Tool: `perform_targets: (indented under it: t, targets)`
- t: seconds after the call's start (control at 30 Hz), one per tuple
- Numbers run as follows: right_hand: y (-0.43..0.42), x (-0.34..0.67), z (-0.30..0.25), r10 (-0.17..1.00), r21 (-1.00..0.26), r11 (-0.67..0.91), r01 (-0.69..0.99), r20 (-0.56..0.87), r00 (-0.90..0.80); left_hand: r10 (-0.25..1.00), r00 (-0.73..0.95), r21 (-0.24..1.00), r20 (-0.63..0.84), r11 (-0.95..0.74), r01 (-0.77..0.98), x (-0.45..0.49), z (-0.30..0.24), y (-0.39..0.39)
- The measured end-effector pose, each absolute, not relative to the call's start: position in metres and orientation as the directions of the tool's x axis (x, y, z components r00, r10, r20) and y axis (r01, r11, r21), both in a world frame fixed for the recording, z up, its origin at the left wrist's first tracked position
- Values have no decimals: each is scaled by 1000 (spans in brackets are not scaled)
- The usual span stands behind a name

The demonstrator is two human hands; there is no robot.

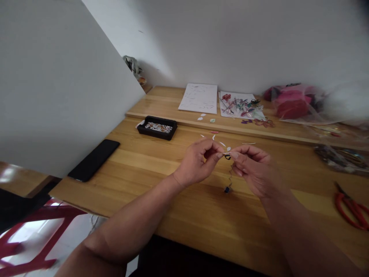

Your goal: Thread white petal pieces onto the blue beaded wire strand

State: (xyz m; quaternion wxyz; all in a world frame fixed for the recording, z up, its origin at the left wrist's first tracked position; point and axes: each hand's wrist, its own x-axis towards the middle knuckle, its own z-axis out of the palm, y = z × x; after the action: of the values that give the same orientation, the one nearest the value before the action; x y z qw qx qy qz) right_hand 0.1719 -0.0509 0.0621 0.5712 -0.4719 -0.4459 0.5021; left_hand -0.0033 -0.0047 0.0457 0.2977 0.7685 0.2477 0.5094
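Note:
My left hand [204, 159] and my right hand [252, 165] meet above the wooden table, fingertips pinched. Between them runs a small, thin pale piece [226, 154], too small to name. A dark loop [227, 157] shows just under it, beside my right fingertips. Below my right hand, a thin crinkled strand [230, 175] leads down to a small dark blue piece [227, 189]; whether it is joined to the held piece I cannot tell. Just beyond my fingers lie several white petal-shaped pieces [222, 144] and a red one [214, 132].
A black tray of beads [157, 134] and a black phone [93, 159] are on the left. Red-handled scissors [350, 207] lie at right. A raised ledge holds white sheets [198, 98], colourful flower pieces [242, 107] and a bag with pink contents [294, 102].

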Motion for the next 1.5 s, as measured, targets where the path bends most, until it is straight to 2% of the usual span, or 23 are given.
perform_targets:
  t: [0.4, 0.6, 0.8, 0.93, 1.13, 1.5]
  targets:
    - [-52, 167, 57, 981, -987, 106, -118, 85, 173, 681, 367, 717, 633, -695, 53, -1, 45, -8]
    - [-53, 161, 60, 974, -988, 98, -120, 71, 213, 721, 355, 751, 595, -656, 74, 1, 43, -10]
    - [-51, 164, 59, 972, -988, 97, -119, 68, 224, 803, 420, 895, 423, -442, -55, 2, 43, -9]
    - [-51, 167, 58, 978, -986, 88, -139, 59, 200, 811, 480, 937, 335, -340, -79, -1, 46, -7]
    - [-50, 169, 57, 986, -990, 80, -114, 62, 154, 803, 496, 927, 330, -375, -8, -6, 51, -6]
    - [-53, 177, 53, 986, -992, 96, 77, 106, 126, 774, 525, 877, 353, -469, 102, -11, 54, -2]
